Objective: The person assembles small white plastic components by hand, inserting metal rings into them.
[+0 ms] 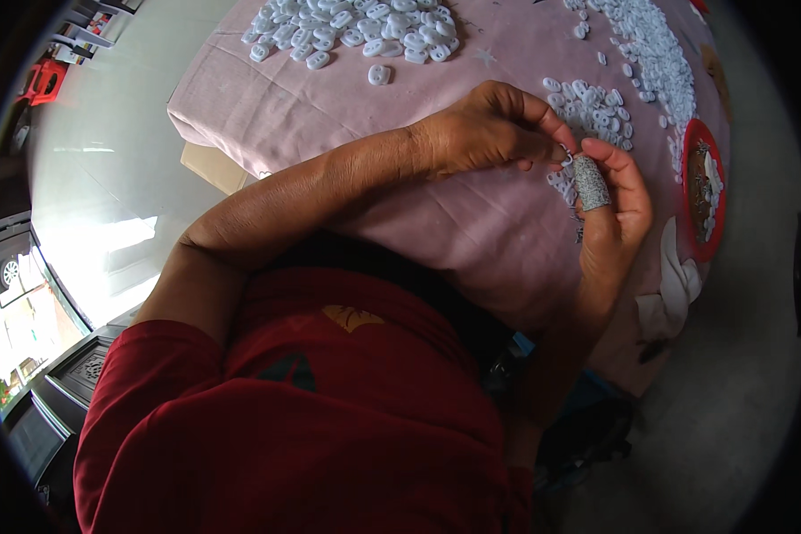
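Observation:
My left hand [494,133] and my right hand [621,191] meet over the right side of a table with a pink cloth [400,205]. The left fingers are pinched around something tiny, too small to make out. Bent fingers and thumb close my right hand at the same spot; what they grip is hidden. A grey speckled wrap [591,183] covers the right thumb. Just beyond the fingertips lies a small heap of white plastic pieces [603,111]. More white pieces [558,182] show below the left fingertips, with small metal bits beside the right thumb.
A big pile of larger white oval pieces [365,25] spreads at the far left, one piece [379,75] apart from it. Many smaller white parts [645,53] cover the far right. At the right edge are a red-rimmed tray [692,178] with small parts and a white cloth [675,280].

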A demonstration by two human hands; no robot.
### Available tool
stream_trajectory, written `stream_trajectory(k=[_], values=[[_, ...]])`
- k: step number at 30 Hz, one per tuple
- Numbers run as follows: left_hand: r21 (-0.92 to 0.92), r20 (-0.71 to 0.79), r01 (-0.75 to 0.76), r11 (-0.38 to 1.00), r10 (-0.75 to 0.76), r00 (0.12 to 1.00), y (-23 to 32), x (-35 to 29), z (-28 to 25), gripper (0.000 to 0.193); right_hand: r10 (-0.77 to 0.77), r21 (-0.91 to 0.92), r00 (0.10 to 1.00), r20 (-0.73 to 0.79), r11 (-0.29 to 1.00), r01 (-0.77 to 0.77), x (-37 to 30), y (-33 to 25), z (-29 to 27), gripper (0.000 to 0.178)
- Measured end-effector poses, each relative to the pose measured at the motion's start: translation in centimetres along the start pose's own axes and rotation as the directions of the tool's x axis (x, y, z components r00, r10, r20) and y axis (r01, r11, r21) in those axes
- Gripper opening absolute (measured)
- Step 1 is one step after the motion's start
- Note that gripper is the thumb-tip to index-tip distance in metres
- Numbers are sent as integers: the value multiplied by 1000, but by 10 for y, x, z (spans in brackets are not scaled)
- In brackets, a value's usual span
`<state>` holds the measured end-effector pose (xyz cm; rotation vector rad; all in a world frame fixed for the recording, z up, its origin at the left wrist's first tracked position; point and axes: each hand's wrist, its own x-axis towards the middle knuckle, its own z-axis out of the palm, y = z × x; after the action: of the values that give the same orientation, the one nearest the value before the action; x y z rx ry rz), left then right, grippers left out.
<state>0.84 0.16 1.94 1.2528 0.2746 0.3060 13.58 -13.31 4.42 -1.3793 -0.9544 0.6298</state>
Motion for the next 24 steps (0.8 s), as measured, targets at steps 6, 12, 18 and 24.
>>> stream_trajectory(k=[6,12,18,24], values=[[3,31,-69,998,69,997,-4,1,-1,18,41,-38,999,-32,998,-42,-2,8,-4,20],[45,19,20,999,-21,1000,3,-1,1,19,36,71,996,-80,997,-30,-2,11,-5,17],[72,-31,7,997,-4,1000,-2,2,0,17,-127,-276,991,-47,955,109,-3,18,1,24],[84,-18,-20,996,22,1000,-4,2,0,15,-112,-212,993,-47,972,100,-3,18,0,23]])
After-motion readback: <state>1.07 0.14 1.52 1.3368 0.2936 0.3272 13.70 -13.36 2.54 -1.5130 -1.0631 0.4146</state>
